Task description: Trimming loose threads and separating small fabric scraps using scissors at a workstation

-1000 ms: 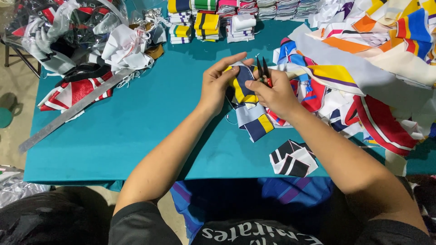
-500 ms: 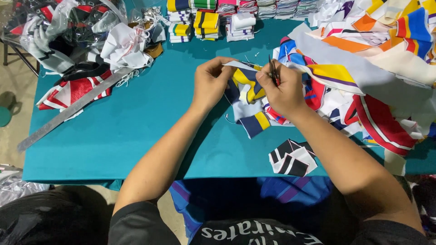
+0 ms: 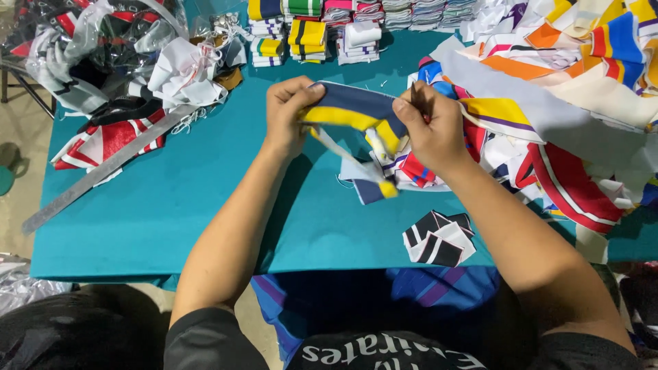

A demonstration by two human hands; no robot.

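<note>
Two bare forearms reach over the teal table [image 3: 171,205]. Nearest, a black-and-white fabric piece [image 3: 439,238] lies by the near edge. Farther in, the left hand [image 3: 289,113] and right hand [image 3: 432,127] both pinch a navy-and-yellow fabric strip [image 3: 353,113], stretched between them above mid-table. A metal ruler [image 3: 103,171] lies left; folded fabric stacks [image 3: 308,31] line the far edge.

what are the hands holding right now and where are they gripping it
Both hands hold a navy and yellow fabric strip stretched between them: the left hand pinches its left end, the right hand its right end, along with a thin dark tool.
</note>
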